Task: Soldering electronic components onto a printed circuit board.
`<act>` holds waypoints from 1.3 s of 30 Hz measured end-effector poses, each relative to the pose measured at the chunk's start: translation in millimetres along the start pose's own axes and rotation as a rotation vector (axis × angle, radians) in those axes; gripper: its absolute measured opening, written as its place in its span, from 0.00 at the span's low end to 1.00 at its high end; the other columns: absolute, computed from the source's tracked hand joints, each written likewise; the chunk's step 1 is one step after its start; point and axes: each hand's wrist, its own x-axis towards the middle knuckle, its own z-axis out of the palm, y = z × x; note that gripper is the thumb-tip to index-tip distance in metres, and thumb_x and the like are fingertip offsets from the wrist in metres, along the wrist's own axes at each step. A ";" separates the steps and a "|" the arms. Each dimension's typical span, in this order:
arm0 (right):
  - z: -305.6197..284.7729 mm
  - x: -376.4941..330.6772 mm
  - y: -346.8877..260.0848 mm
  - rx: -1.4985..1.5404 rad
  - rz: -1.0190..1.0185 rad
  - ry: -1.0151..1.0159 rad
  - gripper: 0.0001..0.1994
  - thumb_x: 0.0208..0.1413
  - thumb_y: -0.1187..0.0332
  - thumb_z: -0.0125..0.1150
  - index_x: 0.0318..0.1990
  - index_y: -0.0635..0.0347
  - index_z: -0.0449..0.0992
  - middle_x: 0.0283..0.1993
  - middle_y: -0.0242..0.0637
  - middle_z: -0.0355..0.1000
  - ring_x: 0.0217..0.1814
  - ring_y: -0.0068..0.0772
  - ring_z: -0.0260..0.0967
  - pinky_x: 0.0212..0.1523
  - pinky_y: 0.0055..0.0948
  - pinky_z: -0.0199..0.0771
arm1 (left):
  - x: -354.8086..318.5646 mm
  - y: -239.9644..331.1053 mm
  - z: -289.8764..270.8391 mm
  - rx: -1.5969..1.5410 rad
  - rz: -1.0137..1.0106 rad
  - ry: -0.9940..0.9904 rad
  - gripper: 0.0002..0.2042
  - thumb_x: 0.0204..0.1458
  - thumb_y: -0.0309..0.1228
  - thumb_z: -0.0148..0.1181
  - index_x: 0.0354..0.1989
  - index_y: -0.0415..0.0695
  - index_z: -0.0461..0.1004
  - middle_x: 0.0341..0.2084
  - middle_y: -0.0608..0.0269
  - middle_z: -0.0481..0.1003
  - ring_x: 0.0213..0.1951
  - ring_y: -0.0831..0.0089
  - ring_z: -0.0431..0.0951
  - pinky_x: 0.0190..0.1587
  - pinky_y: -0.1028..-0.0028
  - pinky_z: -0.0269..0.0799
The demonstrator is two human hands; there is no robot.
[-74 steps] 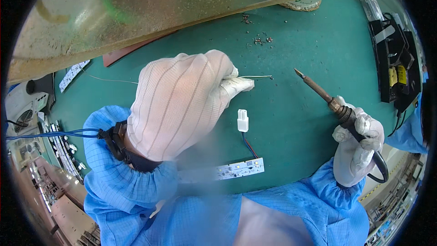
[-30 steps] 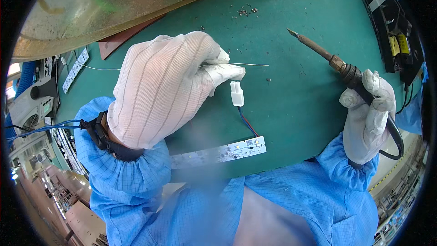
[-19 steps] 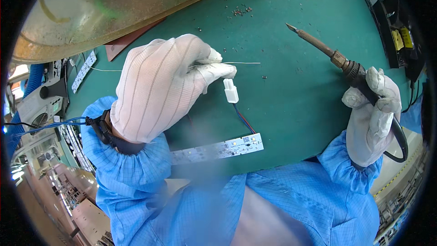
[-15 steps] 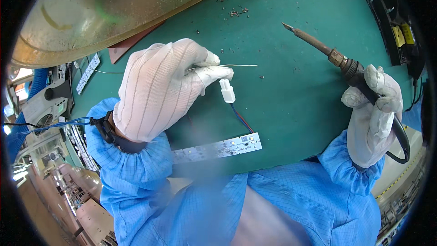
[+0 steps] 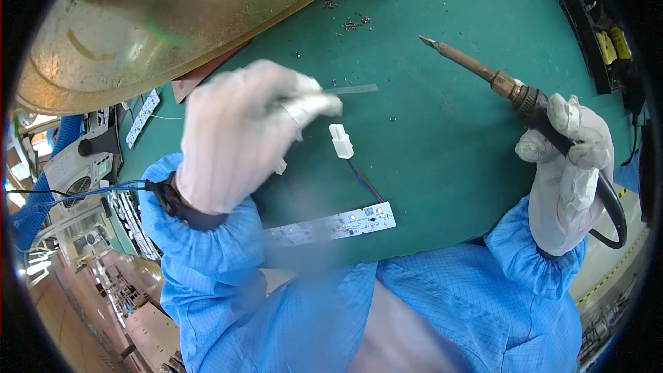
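My left hand (image 5: 242, 131), in a white striped glove, pinches a thin strand of solder wire (image 5: 359, 88) whose tip sticks out to the right; hand and wire are blurred by motion. In my right hand (image 5: 570, 159), also gloved, is a soldering iron (image 5: 514, 90), its tip up and to the left above the mat. Just below my left fingertips lies a white connector (image 5: 341, 141) on red and blue wires. These lead to a narrow white LED circuit board (image 5: 356, 222) near the mat's front edge. Another white connector (image 5: 280, 166) shows partly beneath my left hand.
A large yellowish see-through cover (image 5: 186, 21) fills the upper left over the green mat (image 5: 442, 159). Small dark components (image 5: 356, 24) lie scattered at the back. Another LED board (image 5: 142, 119) rests at the left. A black rack (image 5: 580, 21) stands at the right.
My left hand with the solder wire has shifted slightly up, and its wire end sits a little higher and further left. My right hand still holds the iron much the same way.
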 end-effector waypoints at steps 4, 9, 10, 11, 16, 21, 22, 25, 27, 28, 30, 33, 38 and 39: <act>-9.9 -0.4 2.3 0.032 0.022 -0.073 0.28 0.58 0.48 0.56 0.52 0.68 0.70 0.44 0.37 0.66 0.35 0.24 0.67 0.37 0.24 0.69 | -8.0 4.1 -27.3 -0.220 -0.073 0.321 0.04 0.47 0.25 0.64 0.30 0.38 0.79 0.30 0.64 0.78 0.29 0.81 0.75 0.33 0.81 0.69; -0.7 5.0 7.4 -0.304 -0.221 0.040 0.23 0.65 0.52 0.46 0.52 0.64 0.73 0.41 0.36 0.71 0.36 0.23 0.65 0.52 0.26 0.62 | -57.6 25.1 -70.0 -0.156 -0.160 0.415 0.08 0.48 0.27 0.62 0.35 0.37 0.76 0.30 0.62 0.76 0.31 0.79 0.74 0.35 0.79 0.68; -0.3 3.5 8.4 -0.370 -0.218 0.074 0.23 0.65 0.52 0.46 0.52 0.64 0.73 0.41 0.36 0.70 0.36 0.23 0.66 0.52 0.26 0.62 | -69.1 26.8 -75.8 -0.121 -0.152 0.340 0.08 0.48 0.27 0.62 0.34 0.37 0.76 0.29 0.63 0.75 0.31 0.78 0.73 0.35 0.79 0.68; -2.2 1.2 9.4 -0.363 -0.229 0.060 0.23 0.65 0.52 0.46 0.52 0.64 0.73 0.41 0.36 0.70 0.36 0.23 0.66 0.52 0.26 0.62 | -82.8 28.8 -80.5 -0.086 -0.144 0.264 0.08 0.47 0.27 0.62 0.33 0.37 0.75 0.28 0.64 0.75 0.30 0.78 0.73 0.35 0.78 0.68; -2.0 -14.0 13.6 -0.011 -0.155 0.089 0.21 0.64 0.54 0.49 0.50 0.65 0.72 0.50 0.46 0.72 0.50 0.37 0.70 0.58 0.36 0.65 | -139.4 38.4 -53.6 0.039 -0.075 0.221 0.08 0.38 0.26 0.68 0.25 0.37 0.76 0.25 0.58 0.77 0.26 0.73 0.76 0.30 0.76 0.68; -20.1 -18.7 18.7 0.240 -0.221 -0.215 0.19 0.64 0.56 0.49 0.49 0.66 0.70 0.52 0.46 0.66 0.48 0.38 0.67 0.57 0.49 0.65 | -155.6 22.3 20.6 0.117 -0.045 0.328 0.13 0.34 0.37 0.73 0.26 0.47 0.78 0.20 0.65 0.77 0.22 0.69 0.76 0.26 0.72 0.70; -20.4 -19.4 19.2 0.234 -0.225 -0.217 0.19 0.64 0.56 0.49 0.49 0.66 0.70 0.52 0.46 0.66 0.48 0.38 0.67 0.57 0.49 0.65 | -156.2 21.4 32.9 0.122 -0.053 0.388 0.15 0.33 0.37 0.74 0.27 0.45 0.76 0.21 0.63 0.75 0.22 0.68 0.74 0.26 0.72 0.69; -18.3 -24.2 23.7 0.161 -0.331 -0.141 0.20 0.63 0.57 0.52 0.50 0.68 0.70 0.53 0.51 0.67 0.44 0.37 0.69 0.52 0.41 0.69 | -142.3 19.0 63.6 0.130 -0.032 0.512 0.19 0.31 0.40 0.74 0.29 0.45 0.75 0.23 0.63 0.73 0.25 0.67 0.72 0.28 0.72 0.68; -17.9 -27.3 16.4 0.125 -0.292 -0.121 0.21 0.63 0.57 0.52 0.50 0.68 0.71 0.51 0.50 0.68 0.44 0.37 0.69 0.51 0.40 0.69 | -135.9 14.0 67.6 0.176 0.054 0.590 0.22 0.30 0.44 0.72 0.32 0.46 0.72 0.32 0.64 0.74 0.33 0.65 0.74 0.35 0.68 0.70; -17.3 -27.8 13.2 0.098 -0.248 -0.099 0.21 0.62 0.56 0.53 0.50 0.68 0.71 0.50 0.49 0.69 0.44 0.37 0.69 0.51 0.38 0.69 | -135.3 10.0 68.7 0.171 0.055 0.598 0.22 0.30 0.44 0.72 0.32 0.46 0.72 0.32 0.64 0.74 0.33 0.65 0.74 0.35 0.68 0.70; -13.0 -27.0 13.1 0.102 -0.229 -0.073 0.23 0.61 0.54 0.54 0.49 0.68 0.73 0.48 0.47 0.71 0.42 0.34 0.70 0.51 0.35 0.68 | -133.7 -1.0 71.3 0.084 0.132 0.610 0.22 0.31 0.41 0.71 0.34 0.46 0.71 0.33 0.63 0.75 0.35 0.63 0.75 0.39 0.67 0.70; -14.4 -28.2 11.0 0.008 -0.128 -0.017 0.25 0.60 0.52 0.55 0.50 0.69 0.72 0.46 0.45 0.72 0.40 0.32 0.70 0.51 0.33 0.67 | -133.3 -2.9 64.8 0.133 0.138 0.527 0.20 0.33 0.39 0.71 0.33 0.46 0.71 0.34 0.63 0.76 0.36 0.62 0.76 0.39 0.67 0.71; -9.8 -28.3 8.4 0.030 -0.125 0.008 0.25 0.59 0.51 0.56 0.48 0.69 0.73 0.42 0.44 0.74 0.40 0.30 0.71 0.52 0.31 0.66 | -132.9 -5.3 62.2 0.093 0.168 0.511 0.20 0.32 0.38 0.71 0.33 0.46 0.71 0.32 0.63 0.76 0.34 0.62 0.76 0.38 0.67 0.71; -10.2 -28.5 8.6 0.029 -0.126 0.009 0.25 0.59 0.51 0.56 0.48 0.69 0.73 0.42 0.44 0.74 0.40 0.30 0.71 0.52 0.31 0.66 | -132.7 -5.3 60.9 0.103 0.171 0.505 0.20 0.31 0.38 0.71 0.33 0.46 0.71 0.32 0.63 0.76 0.33 0.62 0.77 0.37 0.68 0.72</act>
